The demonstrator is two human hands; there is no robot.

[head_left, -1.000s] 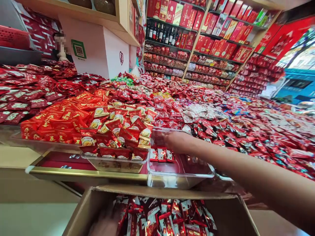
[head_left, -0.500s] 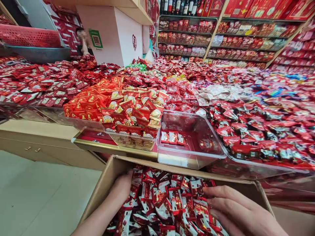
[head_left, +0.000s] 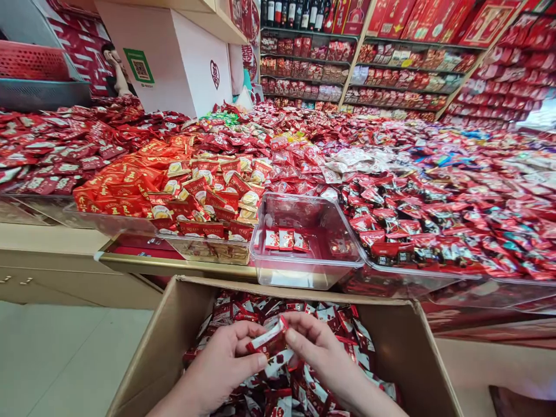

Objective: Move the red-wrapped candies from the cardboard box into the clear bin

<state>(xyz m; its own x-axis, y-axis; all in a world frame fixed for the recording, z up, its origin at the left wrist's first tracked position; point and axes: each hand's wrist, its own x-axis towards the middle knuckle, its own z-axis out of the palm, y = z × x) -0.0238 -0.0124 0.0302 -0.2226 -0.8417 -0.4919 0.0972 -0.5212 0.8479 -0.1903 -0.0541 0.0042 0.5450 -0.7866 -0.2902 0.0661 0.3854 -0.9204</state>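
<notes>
My left hand [head_left: 221, 362] and my right hand [head_left: 321, 350] meet over an open cardboard box [head_left: 160, 341] full of red-and-white wrapped candies. Both pinch the same candy packets [head_left: 268, 340], held just above the pile in the box. Beyond the box's far edge sits a clear plastic tray [head_left: 304, 272], with three of the same small packets [head_left: 285, 239] lined along its left side and red bottom otherwise bare.
A wide counter is covered with heaps of red wrapped sweets [head_left: 434, 191]; a full tray of red-and-yellow packets [head_left: 204, 200] adjoins the clear tray on the left. Shelves of red boxes [head_left: 391, 52] line the back. A person [head_left: 115, 69] stands far left. Pale floor [head_left: 65, 353] lies left.
Both hands rose from the pile in the box and came together, now pinching candy packets between them. A second ago my right arm reached into the clear tray.
</notes>
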